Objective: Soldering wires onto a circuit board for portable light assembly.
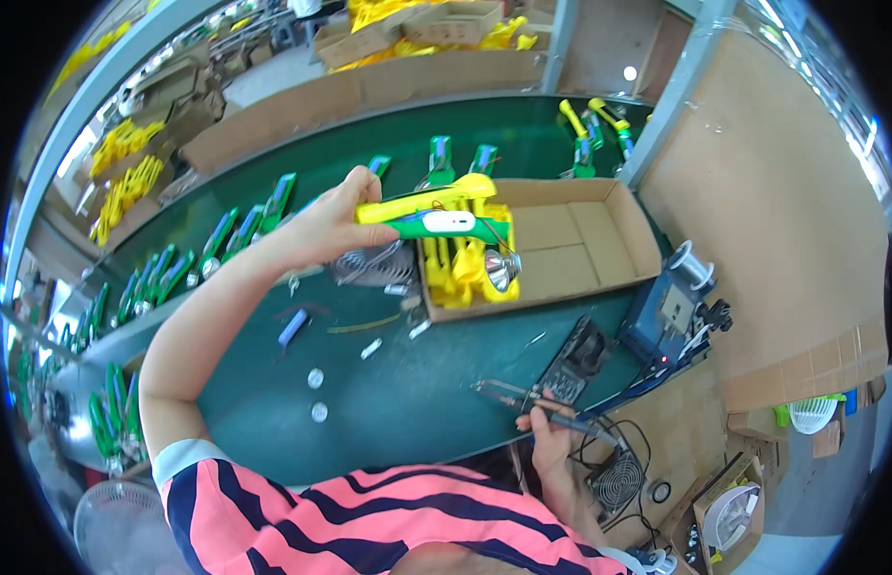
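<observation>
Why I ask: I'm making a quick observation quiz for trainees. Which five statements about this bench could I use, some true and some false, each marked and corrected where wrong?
1. The left hand holds a yellow and green lamp body. True.
2. The right hand is empty. False: it holds a soldering tool.
3. The yellow parts lie in the right half of the cardboard box. False: they lie in its left part.
4. Two small clear discs lie on the green table. True.
5. A wire spool stands left of the box. False: it is to the right of it.
</observation>
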A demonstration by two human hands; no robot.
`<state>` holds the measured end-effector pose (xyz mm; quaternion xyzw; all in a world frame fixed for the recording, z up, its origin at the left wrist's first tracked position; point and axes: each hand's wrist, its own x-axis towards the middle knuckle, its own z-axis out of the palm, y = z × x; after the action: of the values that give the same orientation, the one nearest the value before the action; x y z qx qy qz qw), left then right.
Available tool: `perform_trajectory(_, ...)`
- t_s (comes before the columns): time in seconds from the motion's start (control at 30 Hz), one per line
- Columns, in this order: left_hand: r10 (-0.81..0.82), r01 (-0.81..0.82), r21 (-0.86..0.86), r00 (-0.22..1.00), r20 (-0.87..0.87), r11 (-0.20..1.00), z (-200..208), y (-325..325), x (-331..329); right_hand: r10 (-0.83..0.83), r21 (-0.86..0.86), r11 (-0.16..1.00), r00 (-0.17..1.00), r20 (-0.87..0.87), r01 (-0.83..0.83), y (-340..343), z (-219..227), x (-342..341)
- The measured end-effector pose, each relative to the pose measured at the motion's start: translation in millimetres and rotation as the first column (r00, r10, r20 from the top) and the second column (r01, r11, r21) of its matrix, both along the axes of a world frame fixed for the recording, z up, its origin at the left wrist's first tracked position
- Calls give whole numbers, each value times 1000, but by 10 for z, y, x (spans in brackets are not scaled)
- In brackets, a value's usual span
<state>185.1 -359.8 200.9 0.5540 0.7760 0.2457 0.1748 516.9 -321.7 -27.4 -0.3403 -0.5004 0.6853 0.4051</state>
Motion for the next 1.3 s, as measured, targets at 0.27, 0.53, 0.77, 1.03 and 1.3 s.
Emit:
perform_trajectory(0.27,-93,139,277,981,-170,951,-173,1600,-791,-44,-103,994,999,-12,42,198,266,10)
perform_trajectory(0.53,-290,332,635,941,-174,697,600,1945,-234,-82,-80,994,994,-73,76,332,227,-24)
perform_trajectory(0.77,-356,412,610,908,-219,677,1003,1590,97,-31,-23,999,994,-106,29,266,191,1)
perform_trajectory(1.03,-373,356,541,924,-82,762,1060,1371,214,-57,2,998,991,-124,58,233,239,54)
perform_trajectory(1.3,-194,332,626,940,-280,706,1123,1231,176,-51,28,998,991,-125,55,237,318,50)
